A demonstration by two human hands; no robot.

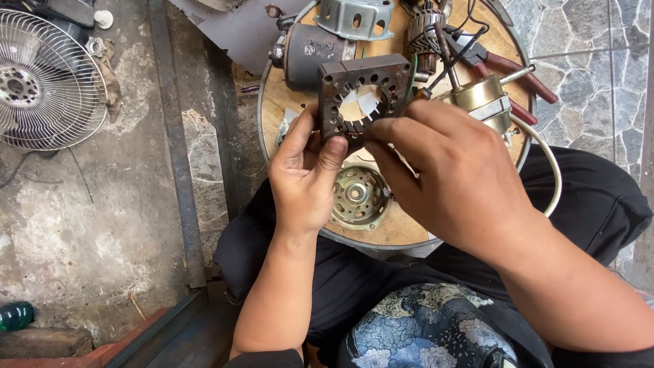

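A dark, rusty square motor stator core (364, 95) with white slot liners in its round bore is held above a round wooden board (402, 228). My left hand (303, 174) grips its lower left corner, thumb pressed on the front face. My right hand (453, 177) is at its lower right edge, fingers curled toward the bore. Whether the right fingers pinch the core or only touch it is hidden. Under the hands a round brass-coloured motor end cover (359, 196) lies on the board.
On the board lie a grey motor body (313, 49), a grey metal housing (355, 16), a wound copper rotor (424, 35), red-handled pliers (507, 68) and a brass-coloured motor (484, 102) with a white cord. A wire fan guard (48, 78) rests on the concrete floor at left.
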